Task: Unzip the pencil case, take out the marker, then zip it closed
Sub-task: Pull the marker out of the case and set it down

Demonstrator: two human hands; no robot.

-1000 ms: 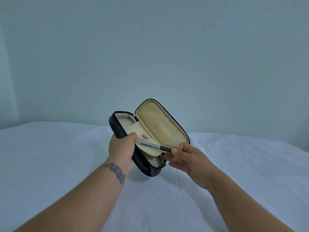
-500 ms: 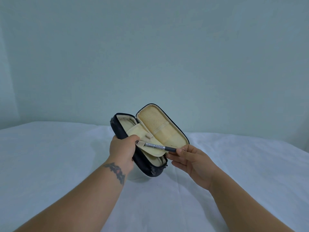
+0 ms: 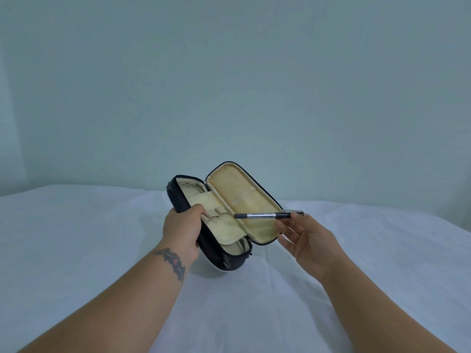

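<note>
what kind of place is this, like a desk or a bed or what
Hard to say for sure: probably a table or bed draped in a white cloth, set against a bare pale wall. The cloth is wrinkled and nothing else lies on it, which suggests a plain staged recording spot rather than a working desk.

Below me a white cloth (image 3: 76, 250), softly wrinkled, covers the counter from near edge to far. Beyond it stands a plain pale blue-green wall (image 3: 229, 85).

White-sheeted bed (image 3: 76, 250) (wrinkled cloth); pencil case (image 3: 229, 261) rests there.
</note>
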